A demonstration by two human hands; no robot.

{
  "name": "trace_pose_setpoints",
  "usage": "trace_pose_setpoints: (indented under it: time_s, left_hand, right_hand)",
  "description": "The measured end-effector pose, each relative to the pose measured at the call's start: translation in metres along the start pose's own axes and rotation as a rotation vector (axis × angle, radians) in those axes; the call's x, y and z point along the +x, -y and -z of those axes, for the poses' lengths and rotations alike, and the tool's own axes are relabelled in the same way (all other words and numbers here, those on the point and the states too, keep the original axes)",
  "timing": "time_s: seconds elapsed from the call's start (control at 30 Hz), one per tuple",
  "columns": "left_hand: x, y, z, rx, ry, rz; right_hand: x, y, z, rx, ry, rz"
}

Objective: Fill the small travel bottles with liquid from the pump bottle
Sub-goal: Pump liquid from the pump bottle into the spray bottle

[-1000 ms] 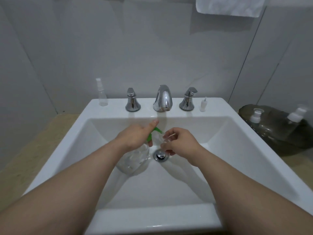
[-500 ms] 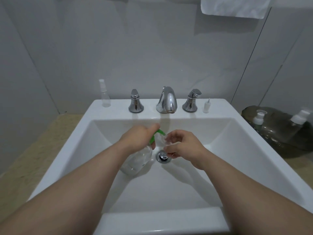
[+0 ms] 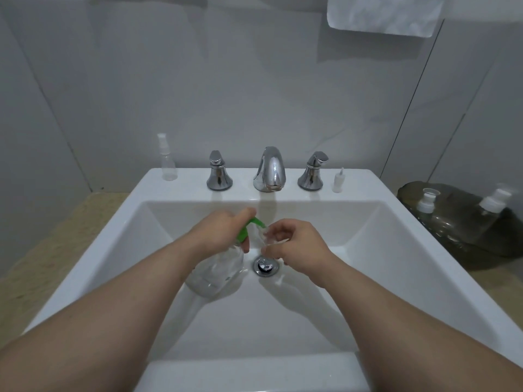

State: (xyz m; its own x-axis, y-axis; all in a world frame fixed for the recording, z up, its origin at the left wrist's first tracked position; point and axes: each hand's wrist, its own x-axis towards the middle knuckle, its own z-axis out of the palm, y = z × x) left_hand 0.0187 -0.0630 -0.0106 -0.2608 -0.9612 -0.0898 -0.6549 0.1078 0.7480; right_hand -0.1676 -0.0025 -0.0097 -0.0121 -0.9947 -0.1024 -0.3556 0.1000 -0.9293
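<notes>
Over the white sink [image 3: 382, 250] my left hand [image 3: 220, 232] grips the neck of a clear pump bottle [image 3: 218, 270] with a green pump head [image 3: 250, 226], one finger lying on top of the pump. The green nozzle points right at a small clear travel bottle [image 3: 261, 236], which my right hand [image 3: 294, 244] holds with curled fingers just above the drain. Most of the small bottle is hidden by my fingers. A clear spray travel bottle [image 3: 167, 161] stands on the sink's back left ledge. A small white cap piece [image 3: 338, 181] stands on the back right ledge.
A chrome faucet [image 3: 270, 169] with two handles [image 3: 218, 172] [image 3: 312, 172] lines the back ledge. The drain [image 3: 266, 265] sits under my hands. A dark transparent pouch [image 3: 458, 224] holding white-capped bottles [image 3: 427, 200] lies on the counter at right. A white towel [image 3: 385, 12] hangs above.
Both hands keep their hold over the drain with almost no movement. The view has tilted slightly, so the sink and faucet sit a little lower and further right in frame.
</notes>
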Motion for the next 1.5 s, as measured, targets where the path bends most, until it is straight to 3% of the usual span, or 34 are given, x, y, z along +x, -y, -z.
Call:
trace_pose_setpoints:
  time_s: [0.63, 0.87, 1.5]
  left_hand:
    - [-0.009, -0.011, -0.002, -0.139, 0.006, 0.016]
    - [-0.007, -0.011, -0.005, -0.075, 0.025, -0.013]
    - [-0.008, -0.009, -0.002, -0.033, 0.012, 0.001]
  right_hand:
    - [0.009, -0.007, 0.000, -0.030, 0.013, 0.002]
    - [0.010, -0.008, 0.002, -0.115, 0.046, -0.026]
    - [0.012, -0.011, 0.001, -0.040, -0.018, 0.017]
